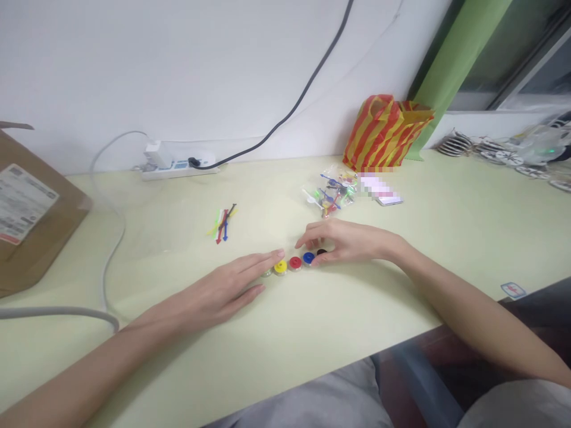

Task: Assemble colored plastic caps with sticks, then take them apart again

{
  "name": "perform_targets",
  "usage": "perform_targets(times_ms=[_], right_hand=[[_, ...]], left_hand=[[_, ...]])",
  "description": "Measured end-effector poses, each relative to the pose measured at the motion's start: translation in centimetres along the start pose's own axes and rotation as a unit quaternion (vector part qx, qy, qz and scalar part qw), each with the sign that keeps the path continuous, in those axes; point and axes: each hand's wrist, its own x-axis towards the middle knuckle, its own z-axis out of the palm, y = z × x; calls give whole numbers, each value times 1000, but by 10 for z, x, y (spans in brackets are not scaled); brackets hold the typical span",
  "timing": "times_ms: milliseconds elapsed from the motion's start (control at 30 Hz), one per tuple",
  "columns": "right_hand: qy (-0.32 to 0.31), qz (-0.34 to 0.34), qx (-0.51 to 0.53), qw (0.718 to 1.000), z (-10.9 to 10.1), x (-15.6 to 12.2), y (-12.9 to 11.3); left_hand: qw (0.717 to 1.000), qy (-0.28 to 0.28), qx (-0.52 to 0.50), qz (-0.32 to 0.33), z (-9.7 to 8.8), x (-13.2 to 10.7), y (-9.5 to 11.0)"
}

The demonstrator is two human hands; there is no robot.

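Note:
A short row of small round discs lies on the pale green table (312,333): a yellow disc (280,267), a red disc (295,263), a blue disc (308,258) and a black disc (322,252). My left hand (225,291) rests flat with fingers stretched out, its fingertips touching the yellow disc and partly covering another pale disc (267,273). My right hand (345,241) is curled over the right end of the row, fingertips pinched at the black disc and next to the blue one.
A small pile of coloured plastic sticks (222,224) lies behind the row. A clear bag of more sticks (332,193), a small card (383,191) and a red-and-yellow striped bag (386,131) sit at back right. A power strip (178,166) and cardboard box (31,214) are at left.

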Motion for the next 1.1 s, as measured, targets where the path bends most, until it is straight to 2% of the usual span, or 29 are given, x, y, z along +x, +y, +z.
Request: perform_targets(times_ms=[367, 700, 767, 833, 933, 1000, 1100], right_hand=[[-4, -21, 32, 999, 7, 4, 5], [0, 6, 103, 995, -2, 3, 13], [40, 0, 79, 996, -5, 4, 19], [134, 10, 11, 991, -9, 5, 30], [274, 59, -124, 952, -12, 5, 56], [272, 87, -167, 944, -14, 5, 74], [211, 113, -174, 955, -15, 4, 90]], left_hand=[[999, -18, -24, -31, -1, 0, 0], [995, 4, -67, -67, -2, -5, -1], [994, 3, -76, -75, -2, -6, -1], [993, -1, -84, -80, -3, -7, 1], [991, 26, -96, -92, -4, -9, 2], [987, 52, -103, -108, -3, -10, 0], [985, 62, -106, -117, -3, -10, -6]])
